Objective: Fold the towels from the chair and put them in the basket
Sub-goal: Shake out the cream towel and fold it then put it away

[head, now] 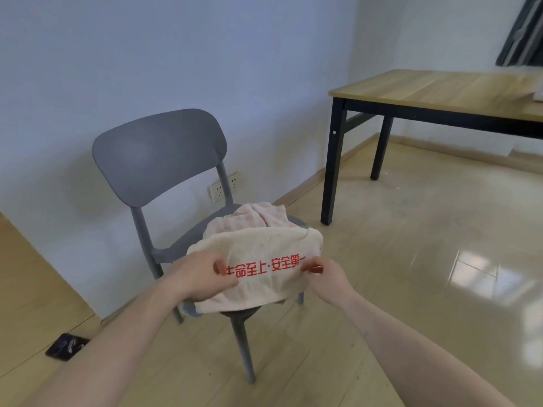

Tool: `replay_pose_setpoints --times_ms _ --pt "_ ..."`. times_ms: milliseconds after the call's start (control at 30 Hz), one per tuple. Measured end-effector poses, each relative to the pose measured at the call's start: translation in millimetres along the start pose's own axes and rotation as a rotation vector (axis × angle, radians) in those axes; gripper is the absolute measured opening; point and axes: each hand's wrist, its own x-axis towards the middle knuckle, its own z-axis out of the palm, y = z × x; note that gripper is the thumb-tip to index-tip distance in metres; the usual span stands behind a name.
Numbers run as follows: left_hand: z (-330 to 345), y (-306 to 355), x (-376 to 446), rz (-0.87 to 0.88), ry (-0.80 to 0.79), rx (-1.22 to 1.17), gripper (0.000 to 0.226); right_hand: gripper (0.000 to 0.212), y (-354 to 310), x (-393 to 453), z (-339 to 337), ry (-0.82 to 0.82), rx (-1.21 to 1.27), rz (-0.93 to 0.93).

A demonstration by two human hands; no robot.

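A grey plastic chair (158,160) stands by the wall. On its seat lies a cream towel with red printed characters (258,248), draped over the front edge. Behind it sits a crumpled pink striped towel (255,215). My left hand (202,277) pinches the cream towel at the left end of the red print. My right hand (326,277) pinches the same towel at the right end of the print. No basket is in view.
A wooden table with black legs (435,86) stands to the right. Wall sockets (223,186) sit low behind the chair. A small dark object (66,346) lies on the floor at the left. Shiny wooden floor stretches to the right of the chair.
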Motion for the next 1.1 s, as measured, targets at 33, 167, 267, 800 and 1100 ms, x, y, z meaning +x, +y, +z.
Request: replay_pose_setpoints --times_ms 33,167,267,800,1100 --pt "3.2 2.0 5.7 -0.017 0.121 -0.056 0.040 0.019 -1.6 3.1 0.5 0.052 0.079 0.056" --pt "28.6 1.2 23.6 -0.086 0.454 -0.196 0.058 0.043 -6.4 17.8 6.7 0.211 0.358 0.193" --pt "37.2 -2.5 35.5 -0.074 0.419 -0.246 0.073 0.074 -9.0 28.3 13.7 0.115 0.503 0.248" --pt "-8.1 -21.5 41.2 -0.013 0.188 -0.611 0.013 0.050 4.7 49.4 -20.1 -0.094 0.685 0.211" --pt "-0.7 -34.8 36.1 -0.014 0.308 -0.829 0.023 0.050 0.3 27.9 -37.8 -0.215 0.531 0.167"
